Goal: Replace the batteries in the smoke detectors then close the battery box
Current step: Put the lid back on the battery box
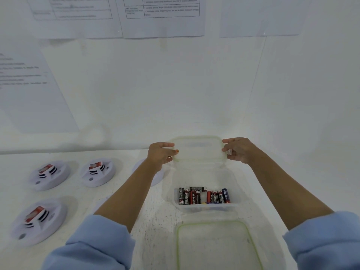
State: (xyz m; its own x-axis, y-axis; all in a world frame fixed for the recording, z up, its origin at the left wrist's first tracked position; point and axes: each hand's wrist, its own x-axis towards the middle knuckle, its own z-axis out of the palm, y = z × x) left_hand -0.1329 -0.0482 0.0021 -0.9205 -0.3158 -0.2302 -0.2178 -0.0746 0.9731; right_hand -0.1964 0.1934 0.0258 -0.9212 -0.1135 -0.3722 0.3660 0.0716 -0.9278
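Observation:
A clear plastic battery box [202, 176] stands open on the white table, with several red and black batteries [204, 195] lying in its near end. Above the box's far side I hold a clear lid with a green seal [197, 151], tilted up. My left hand [160, 153] grips the lid's left edge and my right hand [236, 150] grips its right edge. Three white round smoke detectors lie at the left: one at the back left [49, 175], one beside it [97, 171], one nearer to me [38, 221]. Each carries a red and white label.
A second clear lid with a green seal [216, 246] lies flat on the table in front of the box. Another white round thing [155, 178] is partly hidden behind my left forearm. Printed sheets [161, 14] hang on the white wall behind.

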